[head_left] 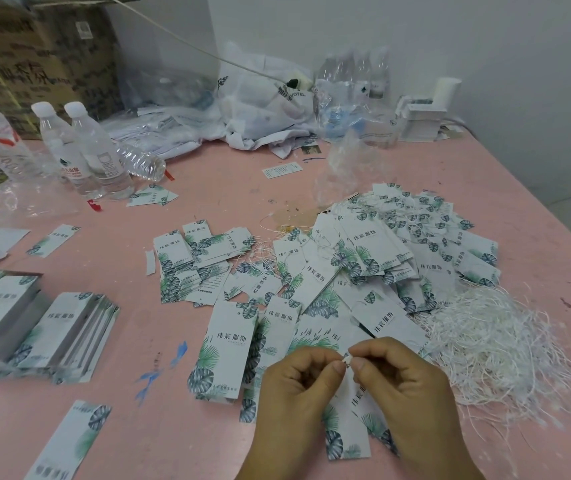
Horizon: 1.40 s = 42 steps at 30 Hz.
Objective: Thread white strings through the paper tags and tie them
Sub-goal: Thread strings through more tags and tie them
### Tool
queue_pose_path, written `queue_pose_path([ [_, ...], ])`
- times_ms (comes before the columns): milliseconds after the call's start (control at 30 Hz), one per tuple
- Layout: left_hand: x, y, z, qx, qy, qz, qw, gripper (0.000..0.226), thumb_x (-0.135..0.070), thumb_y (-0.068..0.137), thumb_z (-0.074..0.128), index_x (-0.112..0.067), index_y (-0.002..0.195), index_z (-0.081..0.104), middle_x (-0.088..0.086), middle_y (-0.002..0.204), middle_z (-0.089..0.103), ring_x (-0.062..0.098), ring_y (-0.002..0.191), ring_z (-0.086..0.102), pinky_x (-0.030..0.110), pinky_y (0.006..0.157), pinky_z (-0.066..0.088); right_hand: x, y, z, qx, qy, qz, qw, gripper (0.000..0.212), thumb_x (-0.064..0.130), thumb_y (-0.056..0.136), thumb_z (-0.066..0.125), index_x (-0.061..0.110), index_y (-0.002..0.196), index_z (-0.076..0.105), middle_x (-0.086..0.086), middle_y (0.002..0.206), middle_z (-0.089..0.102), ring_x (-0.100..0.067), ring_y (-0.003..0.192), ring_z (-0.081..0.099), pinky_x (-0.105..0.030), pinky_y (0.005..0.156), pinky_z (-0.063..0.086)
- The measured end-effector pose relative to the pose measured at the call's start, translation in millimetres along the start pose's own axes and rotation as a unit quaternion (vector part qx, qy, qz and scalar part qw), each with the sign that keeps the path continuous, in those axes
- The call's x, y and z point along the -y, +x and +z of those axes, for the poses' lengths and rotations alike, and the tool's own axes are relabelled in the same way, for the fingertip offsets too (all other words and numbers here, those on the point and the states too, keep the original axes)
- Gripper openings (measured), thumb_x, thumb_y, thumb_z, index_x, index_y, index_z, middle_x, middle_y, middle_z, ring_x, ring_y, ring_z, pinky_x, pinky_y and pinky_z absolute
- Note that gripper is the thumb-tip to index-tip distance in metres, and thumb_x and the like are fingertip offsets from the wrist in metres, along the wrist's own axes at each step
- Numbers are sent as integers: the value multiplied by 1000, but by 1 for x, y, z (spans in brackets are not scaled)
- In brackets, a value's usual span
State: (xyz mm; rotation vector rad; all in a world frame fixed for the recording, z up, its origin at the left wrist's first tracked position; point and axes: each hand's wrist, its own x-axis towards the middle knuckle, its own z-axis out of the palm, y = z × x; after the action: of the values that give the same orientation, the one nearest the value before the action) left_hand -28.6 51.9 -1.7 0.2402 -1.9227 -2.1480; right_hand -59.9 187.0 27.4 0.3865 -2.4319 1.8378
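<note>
Here, above the pink worktop (312, 188), the left hand (298, 386) and right hand (402, 375) both pinch a white string (346, 359) over a paper tag (344, 427); loose strings (492, 344) are heaped just right.

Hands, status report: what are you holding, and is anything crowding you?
Left hand and right hand both pinching a white string end. Tag hanging below. Loose string pile close right, not blocking.

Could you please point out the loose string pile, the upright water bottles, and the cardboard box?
String pile (492, 341), head view, middle of heap.
Water bottles (100, 150), head view, right bottle's body.
Cardboard box (41, 57), head view, front face.
</note>
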Motion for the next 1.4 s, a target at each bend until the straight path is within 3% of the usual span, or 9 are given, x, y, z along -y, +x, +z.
queue_pose_path([
  [200, -1, -1, 0, 4, 7, 8, 1000, 5, -28, 74, 74, -26, 77, 77, -2, 60, 64, 5, 56, 52, 19, 55, 42, -1, 0, 0, 9, -11, -14, 1000, 35, 1, 79, 74, 35, 87, 73, 10, 81, 71, -9, 75, 68, -13, 66, 51],
  [333, 0, -1, -1, 5, -9, 9, 1000, 15, -37, 70, 75, -25, 77, 77, 0, 61, 65, 7, 58, 53, 21, 56, 43, -3, 4, -2, 34, 46, 42, 997, 32, 1, 79, 74, 32, 81, 75, 2, 68, 71, -7, 61, 65, -16, 60, 52],
  [500, -3, 1, -3, 51, -62, -2, 997, 20, -35, 66, 81, -17, 75, 77, 0, 57, 62, 8, 53, 53, 18, 54, 44, -8, 10, -12, 105, 118, 92, 983, 21, 1, 78, 74, 22, 81, 78, -10, 61, 68, -14, 56, 63, -23, 58, 52],
  [700, 0, 4, -9, 84, -66, -3, 994, 18, -34, 69, 82, -18, 74, 76, 3, 58, 61, 11, 55, 52, 22, 54, 41, -12, 11, -15, 128, 132, 97, 978, 12, 7, 76, 78, 17, 84, 79, -14, 65, 70, -17, 58, 63, -25, 59, 53],
  [867, -1, 4, -10, 126, -103, 13, 987, 16, -32, 79, 81, -17, 80, 75, -3, 67, 70, 6, 60, 61, 16, 58, 46, -10, 11, -14, 137, 168, 115, 969, 14, 15, 69, 80, 14, 83, 78, -14, 63, 68, -18, 57, 62, -25, 58, 52],
  [967, 4, 8, -10, 81, -118, 19, 989, 26, -38, 76, 83, -15, 81, 73, -1, 79, 66, 13, 68, 56, 28, 66, 42, -7, 11, -17, 114, 182, 117, 970, 19, 13, 75, 78, 20, 93, 76, -9, 75, 72, -16, 67, 67, -21, 64, 53],
  [1067, 5, 11, -13, 41, -163, 11, 986, 30, -40, 70, 86, -15, 78, 72, 1, 89, 63, 15, 78, 55, 27, 73, 42, -9, 13, -22, 42, 82, 91, 992, 34, 2, 87, 67, 32, 99, 73, 4, 95, 73, -7, 86, 68, -17, 76, 53],
  [1233, -4, 12, -14, 71, -363, -82, 926, 31, -27, 62, 94, -15, 76, 69, 7, 93, 68, 15, 75, 62, 27, 69, 53, -9, 8, -19, 135, -54, 75, 987, 42, 15, 90, 65, 47, 117, 58, 30, 114, 62, 7, 110, 57, -15, 91, 43],
  [1400, -13, 11, -15, 71, -499, -137, 853, 30, -20, 62, 94, -16, 79, 70, 9, 95, 71, 23, 91, 71, 38, 78, 59, -8, 6, -10, 223, -15, 76, 972, 44, 35, 80, 64, 45, 122, 54, 27, 115, 64, 1, 110, 60, -15, 93, 47],
])
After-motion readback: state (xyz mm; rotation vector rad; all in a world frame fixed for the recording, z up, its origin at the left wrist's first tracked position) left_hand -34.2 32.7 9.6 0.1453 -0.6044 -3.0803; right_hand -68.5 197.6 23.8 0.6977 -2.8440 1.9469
